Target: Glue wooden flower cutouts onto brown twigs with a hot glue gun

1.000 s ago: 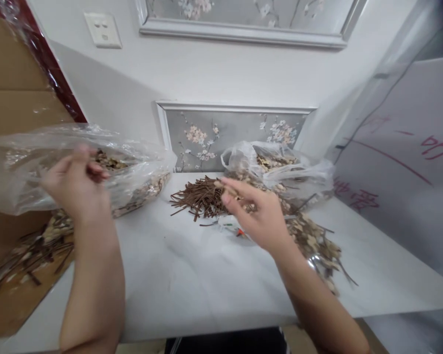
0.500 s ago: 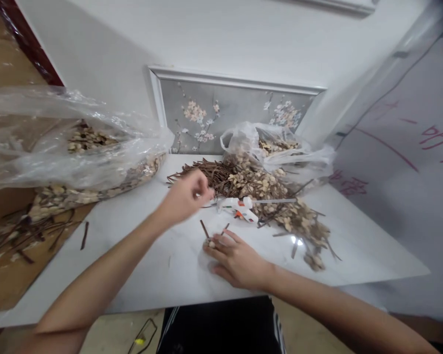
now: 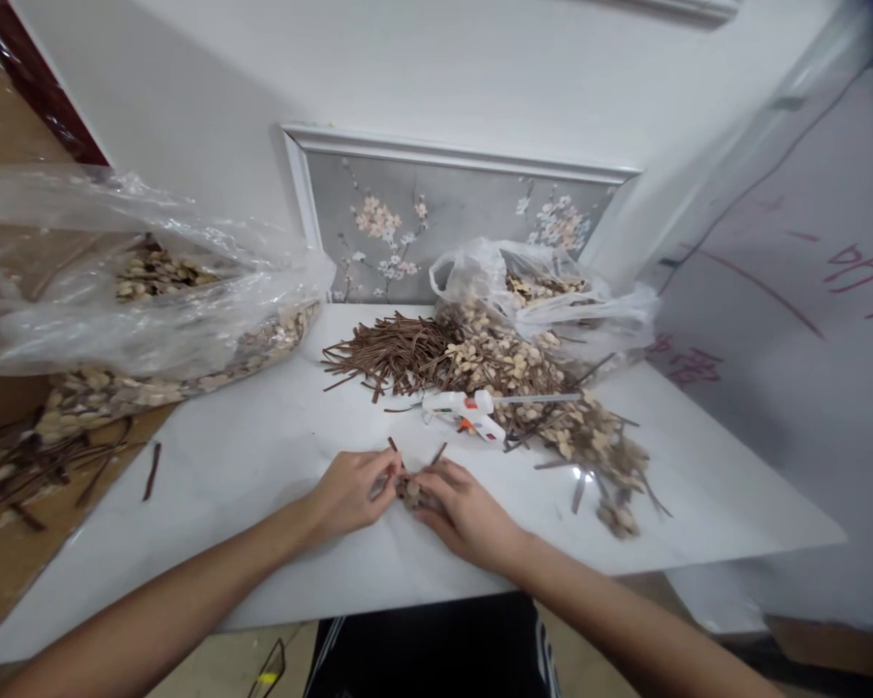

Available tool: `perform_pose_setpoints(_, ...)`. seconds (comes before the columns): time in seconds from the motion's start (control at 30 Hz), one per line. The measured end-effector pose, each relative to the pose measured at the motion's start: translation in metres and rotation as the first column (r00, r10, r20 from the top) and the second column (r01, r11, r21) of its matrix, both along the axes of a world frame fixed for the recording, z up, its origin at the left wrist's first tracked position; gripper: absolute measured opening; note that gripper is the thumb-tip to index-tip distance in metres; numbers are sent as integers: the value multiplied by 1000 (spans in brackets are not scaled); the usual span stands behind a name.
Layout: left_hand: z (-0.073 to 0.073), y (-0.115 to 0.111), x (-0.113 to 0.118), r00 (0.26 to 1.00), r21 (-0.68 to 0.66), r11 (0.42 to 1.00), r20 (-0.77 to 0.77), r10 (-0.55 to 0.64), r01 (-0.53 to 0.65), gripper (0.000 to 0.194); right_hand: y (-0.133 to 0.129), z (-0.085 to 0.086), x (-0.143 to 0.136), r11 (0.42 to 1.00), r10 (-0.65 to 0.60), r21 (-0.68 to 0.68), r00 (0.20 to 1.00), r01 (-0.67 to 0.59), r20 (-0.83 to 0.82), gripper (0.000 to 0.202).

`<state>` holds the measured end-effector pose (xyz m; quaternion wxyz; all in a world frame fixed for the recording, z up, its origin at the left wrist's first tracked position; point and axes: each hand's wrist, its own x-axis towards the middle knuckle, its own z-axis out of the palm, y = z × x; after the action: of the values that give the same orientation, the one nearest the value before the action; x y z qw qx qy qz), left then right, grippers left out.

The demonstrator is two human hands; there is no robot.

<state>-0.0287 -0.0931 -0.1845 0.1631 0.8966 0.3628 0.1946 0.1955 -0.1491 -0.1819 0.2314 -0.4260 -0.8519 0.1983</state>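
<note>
In front of me on the white table is a small piece made of beige-brown discs (image 3: 409,491), with two thin brown sticks (image 3: 441,452) poking out at its far side. My right hand (image 3: 462,509) grips its right side, fingers curled over it. From the left, my left hand (image 3: 360,490) pinches at the piece beside the left stick, thumb and fingertips together. Fingers partly cover the piece. A white glue gun (image 3: 466,409) with a clear glue stick at its rear lies just beyond the hands.
Behind the glue gun lie a heap of brown sticks (image 3: 400,351) and a pile of beige disc pieces (image 3: 509,364). A white plastic bag (image 3: 472,267) stands at the back. On the left, a large clear bag (image 3: 262,281) holds more discs, near cardboard (image 3: 0,572).
My left hand has come down and toward me from near the stick heap, and now meets the disc piece. My right hand stays at the piece.
</note>
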Motion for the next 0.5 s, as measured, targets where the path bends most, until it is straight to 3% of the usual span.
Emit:
perform_pose_setpoints(0.17, -3, -7, 4, 988, 17, 989, -57, -143, 144, 17, 4, -11, -2, 998, -65, -1, 991, 65, -114, 18)
perform_pose_setpoints(0.33, -3, -10, 10, 984, 30, 986, -75, -163, 166, 21, 6, -11, -1, 995, -90, -67, 969, 76, -231, 20)
perform_pose_setpoints(0.5, -3, -9, 9, 993, 50, 991, -15, -120, 120, 23, -1, -5, 5, 955, -290, -206, 818, 213, -496, 18)
